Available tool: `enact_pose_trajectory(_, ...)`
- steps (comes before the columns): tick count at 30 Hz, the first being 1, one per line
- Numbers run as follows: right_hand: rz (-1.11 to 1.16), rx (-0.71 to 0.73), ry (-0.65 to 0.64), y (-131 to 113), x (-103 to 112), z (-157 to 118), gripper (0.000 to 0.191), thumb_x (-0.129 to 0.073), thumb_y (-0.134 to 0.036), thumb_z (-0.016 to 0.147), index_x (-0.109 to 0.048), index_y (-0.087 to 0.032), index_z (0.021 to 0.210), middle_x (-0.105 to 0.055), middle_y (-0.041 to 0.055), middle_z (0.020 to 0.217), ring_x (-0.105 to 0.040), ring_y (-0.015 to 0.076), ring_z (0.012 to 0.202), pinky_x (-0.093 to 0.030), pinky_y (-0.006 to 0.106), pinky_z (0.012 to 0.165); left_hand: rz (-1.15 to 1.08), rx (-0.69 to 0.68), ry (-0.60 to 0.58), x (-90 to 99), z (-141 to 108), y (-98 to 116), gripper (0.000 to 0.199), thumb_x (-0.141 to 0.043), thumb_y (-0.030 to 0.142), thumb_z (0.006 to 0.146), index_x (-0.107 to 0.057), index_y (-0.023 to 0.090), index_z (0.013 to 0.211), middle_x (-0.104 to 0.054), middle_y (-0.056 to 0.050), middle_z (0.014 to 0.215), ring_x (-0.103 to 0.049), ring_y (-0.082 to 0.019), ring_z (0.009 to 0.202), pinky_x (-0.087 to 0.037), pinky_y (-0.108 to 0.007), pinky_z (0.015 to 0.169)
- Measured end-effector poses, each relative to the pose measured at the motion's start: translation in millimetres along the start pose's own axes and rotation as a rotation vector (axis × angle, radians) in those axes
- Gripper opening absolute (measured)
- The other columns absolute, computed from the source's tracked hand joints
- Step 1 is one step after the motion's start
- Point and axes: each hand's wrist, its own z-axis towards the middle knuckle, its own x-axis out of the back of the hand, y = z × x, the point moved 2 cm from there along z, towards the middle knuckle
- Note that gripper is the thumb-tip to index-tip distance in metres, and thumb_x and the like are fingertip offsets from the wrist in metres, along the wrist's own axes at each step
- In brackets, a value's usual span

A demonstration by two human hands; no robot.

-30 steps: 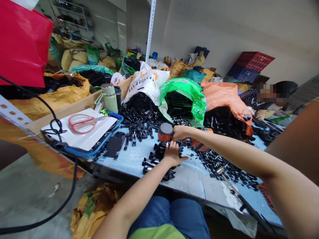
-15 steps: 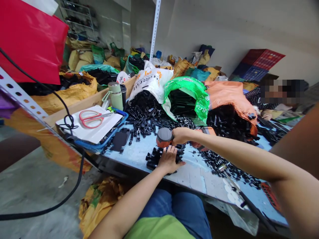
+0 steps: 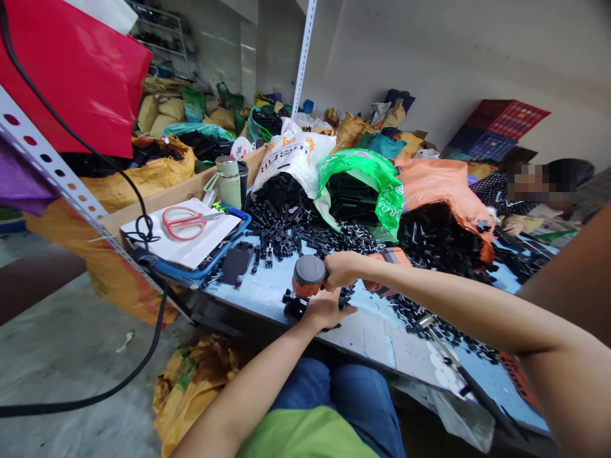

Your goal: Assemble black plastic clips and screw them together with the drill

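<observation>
My right hand (image 3: 344, 268) is wrapped around the handle of an orange and grey cordless drill (image 3: 309, 275). The drill's rounded rear end faces up toward me, and its tip is hidden. Just below, my left hand (image 3: 324, 310) grips a cluster of black plastic parts (image 3: 294, 308) near the table's front edge, thumb out to the right. The drill covers some of its fingertips. Loose screws and small black pieces (image 3: 429, 324) lie to the right of both hands.
Behind my hands, white (image 3: 293, 156), green (image 3: 389, 184) and orange (image 3: 434, 178) bags spill black parts onto the blue table. Red scissors (image 3: 184, 224) lie on a white sheet at left, near a green flask (image 3: 228, 182). Another person (image 3: 506, 194) sits at the far right.
The drill has moved slightly left and down, over the black parts, covering more of my left hand's fingers. The whole view has shifted a little to the right.
</observation>
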Motion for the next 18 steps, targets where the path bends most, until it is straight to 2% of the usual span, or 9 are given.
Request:
enact_pose_trajectory(3, 0.014, 0.050, -0.033, -10.5, -0.9, 1.3, 0.041, -0.056, -0.039, 0.057, -0.069, -0.011, 0.084, -0.067, 0.0108, 0.079, -0.062, 0.0215, 0.064, -0.042, 0.025, 0.051, -0.020, -0.010, -0.043, 1.0, -1.3, -0.3, 0.080, -0.019, 0.073, 0.079, -0.020, 0.021, 0.140, -0.032, -0.009, 0.143, -0.032, -0.029, 0.128, -0.028, -0.040, 0.102)
enact_pose_trajectory(6, 0.027, 0.080, -0.104, -21.8, -6.4, 15.2, 0.038, -0.057, -0.036, 0.056, -0.070, -0.011, 0.082, -0.067, 0.0109, 0.077, -0.062, 0.0219, 0.066, -0.043, 0.026, 0.054, -0.037, -0.005, -0.068, 0.6, -0.4, -0.3, 0.080, -0.019, 0.073, 0.079, -0.016, 0.023, 0.141, -0.030, -0.008, 0.145, -0.030, -0.029, 0.129, -0.028, -0.041, 0.102)
enact_pose_trajectory(10, 0.038, 0.083, -0.087, -24.7, -11.9, 25.5, 0.033, -0.059, -0.032, 0.055, -0.069, -0.011, 0.079, -0.067, 0.0113, 0.076, -0.062, 0.0236, 0.069, -0.045, 0.027, 0.056, -0.023, -0.010, -0.042, -0.4, 2.2, 1.3, 0.082, -0.021, 0.074, 0.077, -0.019, 0.022, 0.140, -0.033, -0.009, 0.142, -0.034, -0.029, 0.127, -0.031, -0.041, 0.100)
enact_pose_trajectory(12, 0.138, 0.079, -0.097, -12.7, -16.5, 22.0, 0.034, -0.062, -0.033, 0.055, -0.068, -0.010, 0.079, -0.066, 0.0100, 0.074, -0.061, 0.0220, 0.065, -0.045, 0.026, 0.053, 0.015, -0.013, -0.038, -0.6, 2.5, 0.8, 0.078, -0.021, 0.073, 0.079, -0.024, 0.023, 0.139, -0.040, -0.009, 0.138, -0.039, -0.028, 0.123, -0.033, -0.039, 0.098)
enact_pose_trajectory(14, 0.311, 0.095, -0.120, 10.4, -23.3, 15.3, 0.036, -0.064, -0.034, 0.055, -0.067, -0.011, 0.082, -0.065, 0.0066, 0.070, -0.059, 0.0185, 0.059, -0.044, 0.024, 0.048, 0.060, 0.019, -0.035, 0.6, 2.0, -2.4, 0.076, -0.020, 0.071, 0.080, -0.031, 0.020, 0.136, -0.048, -0.011, 0.130, -0.046, -0.029, 0.117, -0.036, -0.040, 0.095)
enact_pose_trajectory(16, 0.499, 0.100, -0.114, 43.3, -30.3, 8.9, 0.036, -0.066, -0.035, 0.057, -0.066, -0.012, 0.085, -0.061, 0.0024, 0.062, -0.055, 0.0148, 0.052, -0.043, 0.022, 0.044, 0.110, 0.052, -0.016, 4.1, 2.4, -6.8, 0.080, -0.023, 0.071, 0.079, -0.037, 0.014, 0.132, -0.052, -0.016, 0.124, -0.048, -0.031, 0.113, -0.036, -0.042, 0.095)
enact_pose_trajectory(18, 0.636, 0.042, -0.067, 82.4, -34.9, 4.6, 0.035, -0.066, -0.035, 0.059, -0.064, -0.013, 0.086, -0.056, -0.0009, 0.054, -0.051, 0.0127, 0.046, -0.041, 0.021, 0.041, 0.187, 0.029, 0.012, 9.8, 7.3, -10.2, 0.084, -0.028, 0.072, 0.077, -0.040, 0.008, 0.130, -0.049, -0.020, 0.126, -0.043, -0.034, 0.118, -0.028, -0.048, 0.101)
